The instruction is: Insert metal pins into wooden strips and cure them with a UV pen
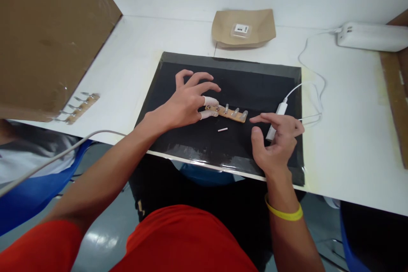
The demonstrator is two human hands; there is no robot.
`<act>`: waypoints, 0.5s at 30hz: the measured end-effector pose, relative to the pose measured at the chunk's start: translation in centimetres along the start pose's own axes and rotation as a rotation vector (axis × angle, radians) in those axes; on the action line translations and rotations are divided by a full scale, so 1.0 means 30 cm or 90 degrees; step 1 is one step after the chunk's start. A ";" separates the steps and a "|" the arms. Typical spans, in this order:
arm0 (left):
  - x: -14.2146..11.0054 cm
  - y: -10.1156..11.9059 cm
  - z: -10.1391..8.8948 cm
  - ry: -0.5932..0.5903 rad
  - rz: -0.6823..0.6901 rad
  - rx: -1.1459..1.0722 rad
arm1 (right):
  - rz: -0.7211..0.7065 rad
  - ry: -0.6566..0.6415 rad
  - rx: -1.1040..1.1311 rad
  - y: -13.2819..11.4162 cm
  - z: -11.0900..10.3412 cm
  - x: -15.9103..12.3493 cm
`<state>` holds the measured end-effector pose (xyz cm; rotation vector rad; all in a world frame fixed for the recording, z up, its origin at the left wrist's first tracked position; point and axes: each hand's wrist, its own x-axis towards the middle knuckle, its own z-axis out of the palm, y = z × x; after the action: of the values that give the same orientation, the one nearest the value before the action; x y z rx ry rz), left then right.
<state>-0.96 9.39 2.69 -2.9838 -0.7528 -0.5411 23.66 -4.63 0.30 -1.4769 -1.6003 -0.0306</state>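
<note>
My left hand (191, 100) has white covers on thumb and index finger, which are closed on the left end of a narrow wooden strip (234, 115). Several small clear pieces shaped like false nail tips (244, 115) stand in a row along the strip. Just below the strip, a short thin white stick (222, 129) lies on the black mat (191, 140). To the right, my right hand (277, 140) is open, thumb and index finger apart with nothing between them. It partly covers a slim white corded device (281, 108); whether they touch, I cannot tell.
A brown paper tray (219, 29) holding a small clear box (241, 30) stands at the back. On the left lies another strip with false nail tips (79, 108), beside a brown board (47, 42). A white power block (369, 36) and its cable (307, 44) are at right.
</note>
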 end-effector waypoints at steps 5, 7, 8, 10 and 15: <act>-0.001 0.008 -0.002 0.031 0.012 0.010 | 0.014 -0.008 -0.009 -0.003 -0.002 -0.001; -0.001 0.012 -0.005 0.020 0.000 0.000 | 0.012 -0.009 -0.003 -0.004 -0.003 -0.001; 0.000 0.012 -0.007 0.012 -0.004 -0.005 | 0.010 -0.007 0.003 -0.004 -0.003 0.000; 0.002 0.013 -0.010 -0.003 -0.012 -0.015 | 0.004 -0.004 0.016 -0.004 -0.003 0.000; 0.009 0.012 -0.014 -0.018 -0.025 -0.033 | -0.007 0.007 0.023 0.001 0.001 0.000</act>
<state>-0.70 9.15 3.21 -3.0368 -0.8134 -0.5283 23.67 -4.61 0.24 -1.4384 -1.5914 -0.0165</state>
